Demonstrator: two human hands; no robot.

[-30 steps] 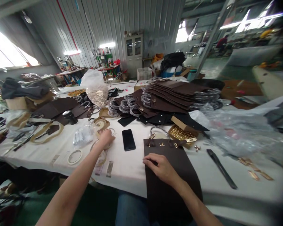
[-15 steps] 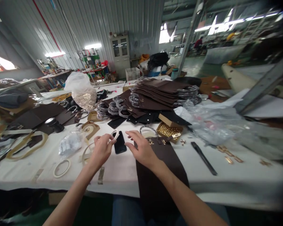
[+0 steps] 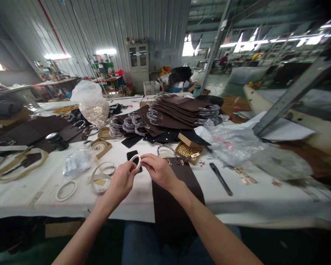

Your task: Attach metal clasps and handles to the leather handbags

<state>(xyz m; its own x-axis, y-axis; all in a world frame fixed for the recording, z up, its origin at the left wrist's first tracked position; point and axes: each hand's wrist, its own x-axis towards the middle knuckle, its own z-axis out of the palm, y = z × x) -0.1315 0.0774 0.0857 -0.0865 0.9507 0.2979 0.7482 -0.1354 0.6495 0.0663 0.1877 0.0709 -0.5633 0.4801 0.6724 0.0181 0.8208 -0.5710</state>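
My left hand (image 3: 124, 179) is closed on a narrow white roll of tape (image 3: 139, 160), held tilted above the table. The fingertips of my right hand (image 3: 160, 170) pinch the roll's right edge; whether they have a loose tape end cannot be made out. Behind the roll lies a black phone (image 3: 131, 154), partly hidden. A dark brown bag panel (image 3: 179, 195) with gold fittings and a wrapped handle (image 3: 167, 146) lies under my right forearm and hangs over the table's front edge.
Another tape roll (image 3: 66, 191) and looped strips (image 3: 95, 182) lie left. Behind are stacked brown bag pieces (image 3: 176, 110) and a box of gold studs (image 3: 188, 150). A black tool (image 3: 220, 178), gold clasps (image 3: 245, 175) and clear plastic (image 3: 231, 147) lie right.
My right hand has moved left onto the tape roll and closed from an open pose. My left hand still holds the roll, now lower in front of the phone. The view has shifted slightly.
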